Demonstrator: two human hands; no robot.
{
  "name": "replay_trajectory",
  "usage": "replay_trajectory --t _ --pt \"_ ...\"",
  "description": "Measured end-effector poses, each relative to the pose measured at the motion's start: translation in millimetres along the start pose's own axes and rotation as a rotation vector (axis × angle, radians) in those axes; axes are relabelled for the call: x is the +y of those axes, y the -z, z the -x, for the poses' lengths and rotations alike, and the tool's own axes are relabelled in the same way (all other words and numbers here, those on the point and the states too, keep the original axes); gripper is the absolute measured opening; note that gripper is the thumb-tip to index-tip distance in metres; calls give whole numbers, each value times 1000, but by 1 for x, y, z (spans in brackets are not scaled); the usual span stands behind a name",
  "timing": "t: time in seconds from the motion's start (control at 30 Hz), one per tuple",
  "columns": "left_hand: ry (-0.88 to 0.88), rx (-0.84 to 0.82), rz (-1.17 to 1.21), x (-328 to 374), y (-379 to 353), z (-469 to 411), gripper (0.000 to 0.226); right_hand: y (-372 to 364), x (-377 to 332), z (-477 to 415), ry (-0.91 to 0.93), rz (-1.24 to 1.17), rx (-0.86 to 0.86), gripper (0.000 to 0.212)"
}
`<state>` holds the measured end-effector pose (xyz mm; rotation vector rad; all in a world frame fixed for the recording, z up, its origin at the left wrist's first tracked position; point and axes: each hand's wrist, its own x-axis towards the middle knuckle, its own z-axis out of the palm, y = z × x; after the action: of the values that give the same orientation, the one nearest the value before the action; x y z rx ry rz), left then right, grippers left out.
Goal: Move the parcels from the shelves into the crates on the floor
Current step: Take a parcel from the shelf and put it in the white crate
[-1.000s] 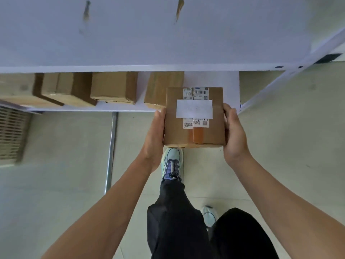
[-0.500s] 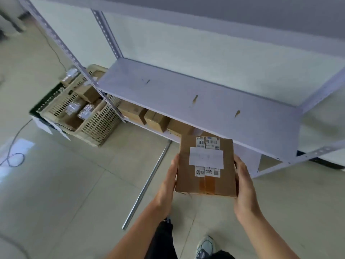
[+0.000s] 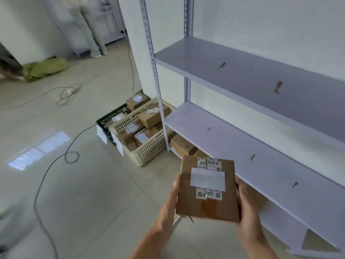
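A brown cardboard parcel (image 3: 207,189) with white labels and barcodes is held flat in front of me. My left hand (image 3: 172,200) grips its left side and my right hand (image 3: 246,208) its right side. Ahead on the floor, left of the shelf post, stands a beige crate (image 3: 149,148) holding several parcels. Behind it is a dark green crate (image 3: 104,121) with more parcels. The grey metal shelves (image 3: 242,139) run along the right; the two upper boards are bare. Under the lowest board a few brown parcels (image 3: 182,145) show.
Black and white cables (image 3: 48,171) snake over the tiled floor at left. A green bag (image 3: 44,69) lies at the far left. A person's legs (image 3: 87,32) stand at the back. A metal bar (image 3: 177,222) lies on the floor below the parcel.
My view has lifted and swung left from the lowest shelf to the crates. The parcel has come away from the shelf, still gripped by both hands.
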<state>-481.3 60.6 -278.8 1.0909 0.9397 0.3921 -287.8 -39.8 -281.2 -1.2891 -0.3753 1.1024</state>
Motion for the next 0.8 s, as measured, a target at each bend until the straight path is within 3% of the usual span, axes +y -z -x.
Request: replay_trajectory --t 0.1,0.2,0.3,0.43,0.57,0.7,0.8 --pt "-6 53 40 28 64 -6 52 -67 6 -27 -22 -1 18 75" --pt "-10 75 28 52 127 -16 67 -130 13 -55 -58 15 11 92" --pt "-24 65 25 69 184 -29 72 -188 19 -80 -67 28 3 85" --pt "29 103 25 88 249 -58 77 -247 23 -114 -97 76 12 94" --pt "36 125 -21 110 300 -95 66 -298 32 -158 -148 70 25 76" --pt "99 202 -11 137 347 -147 90 -342 50 -214 -194 88 42 58" --pt "115 253 -25 152 381 -193 88 -372 65 -264 -233 72 71 56"
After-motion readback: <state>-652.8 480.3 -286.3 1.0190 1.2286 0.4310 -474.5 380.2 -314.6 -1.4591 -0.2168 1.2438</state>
